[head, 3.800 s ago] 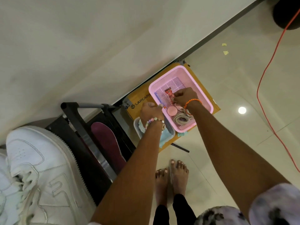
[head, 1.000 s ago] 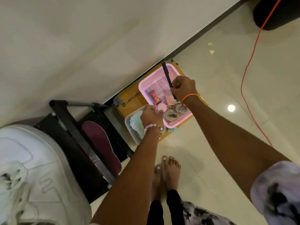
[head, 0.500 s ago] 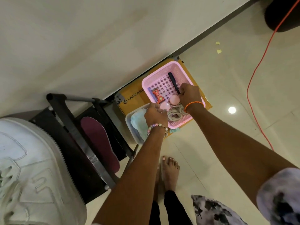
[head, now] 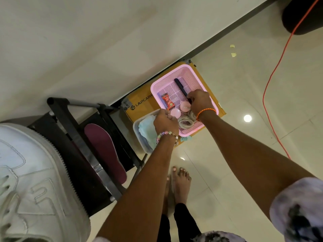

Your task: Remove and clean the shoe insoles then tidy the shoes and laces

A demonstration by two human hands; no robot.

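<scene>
Glossy cream floor tiles (head: 227,172) meet a pale wall at a dark skirting, with an orange cable (head: 272,70) trailing at the far right; nearest on the left, a white shoe (head: 31,180) fills the corner, laces loose; beside it a maroon insole (head: 106,151) lies on a black rack (head: 70,119); further right a clear tub (head: 139,135) holds blue cloth, touching a pink basket (head: 192,74) set on a cardboard box (head: 139,105). The left hand (head: 165,123) rests curled at the tub's edge, though what it pinches, if anything, I cannot tell; the right hand (head: 199,102) grips the end of a dark brush handle (head: 180,87) inside the basket. Judging by this, a cleaning tool is being chosen; hold the handle firmly and lift it straight, clear of the small pink pots (head: 175,113) and coiled white laces (head: 185,122), so nothing tips out.
</scene>
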